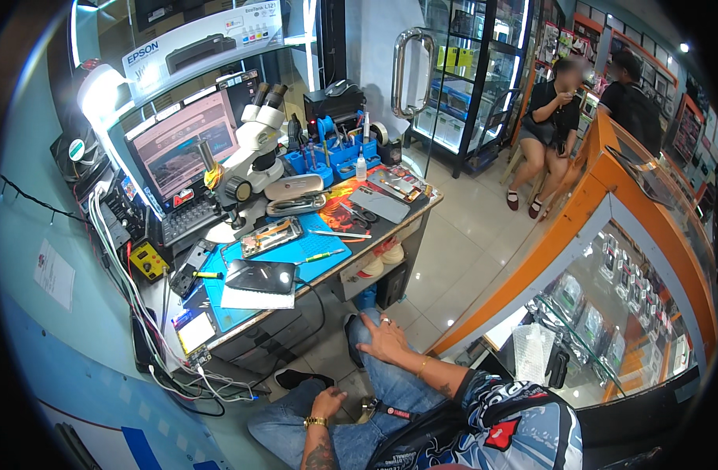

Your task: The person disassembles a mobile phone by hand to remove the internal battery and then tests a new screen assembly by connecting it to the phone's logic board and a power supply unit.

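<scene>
My left hand (327, 403), with a gold watch at the wrist, rests on my left thigh. Its fingers are loosely curled in, and nothing shows in them. My right hand (385, 341) lies over my right knee with the fingers spread, a ring on one of them, and it is empty. Both hands are away from the workbench. On the blue mat (300, 249) there, a dark glossy phone (261, 276) lies on a white sheet. Behind it is an opened phone (271, 236) with its inner parts showing. A green-handled tool (321, 256) and tweezers (339, 233) lie to their right.
A microscope (257, 141) and laptop (182, 149) stand at the back of the bench. Blue tool holders (347, 157) are behind the mat. Cables (112, 235) hang along the left wall. At right stands an orange-framed glass display case (484, 313); two people (555, 117) are beyond it.
</scene>
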Demonstrator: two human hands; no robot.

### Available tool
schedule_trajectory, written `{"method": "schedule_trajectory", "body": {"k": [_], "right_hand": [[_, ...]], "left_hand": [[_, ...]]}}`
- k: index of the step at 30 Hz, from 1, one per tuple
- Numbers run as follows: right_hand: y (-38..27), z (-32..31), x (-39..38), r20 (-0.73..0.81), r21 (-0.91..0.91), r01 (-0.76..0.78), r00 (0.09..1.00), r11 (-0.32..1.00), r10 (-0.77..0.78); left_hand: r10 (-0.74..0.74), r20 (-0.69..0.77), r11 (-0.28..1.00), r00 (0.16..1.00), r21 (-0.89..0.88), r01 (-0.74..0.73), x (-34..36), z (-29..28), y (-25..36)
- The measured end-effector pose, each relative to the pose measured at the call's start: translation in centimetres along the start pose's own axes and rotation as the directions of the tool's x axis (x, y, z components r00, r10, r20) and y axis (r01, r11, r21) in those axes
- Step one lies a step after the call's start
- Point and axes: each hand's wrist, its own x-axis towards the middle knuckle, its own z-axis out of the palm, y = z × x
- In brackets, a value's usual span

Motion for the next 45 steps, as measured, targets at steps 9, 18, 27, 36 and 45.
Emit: {"method": "schedule_trajectory", "body": {"k": [9,18,27,36,45], "right_hand": [[-0.3,-0.5,-0.1,0.023,0.007,-0.010,1.000,1.000,0.010],[-0.2,-0.2,-0.2,0.012,-0.004,-0.006,1.000,1.000,0.006],[0.0,-0.2,-0.2,0.008,-0.003,-0.003,1.000,1.000,0.003],[0.0,0.0,-0.3,-0.035,-0.001,0.006,0.999,1.000,-0.006],[0.0,0.1,-0.2,-0.010,-0.024,-0.015,1.000,1.000,0.014]], "left_hand": [[0.049,-0.030,0.998,0.998,0.032,-0.048,-0.1,0.0,0.1],[0.125,-0.083,0.991,0.989,0.067,-0.120,0.2,0.4,-0.6],[0.040,-0.012,0.999,0.999,0.027,-0.040,-0.5,-0.4,0.8],[0.035,-0.011,0.999,0.999,0.012,-0.035,0.3,0.2,-0.2],[0.042,-0.012,0.999,0.999,0.016,-0.042,-0.5,-0.3,0.6]]}}
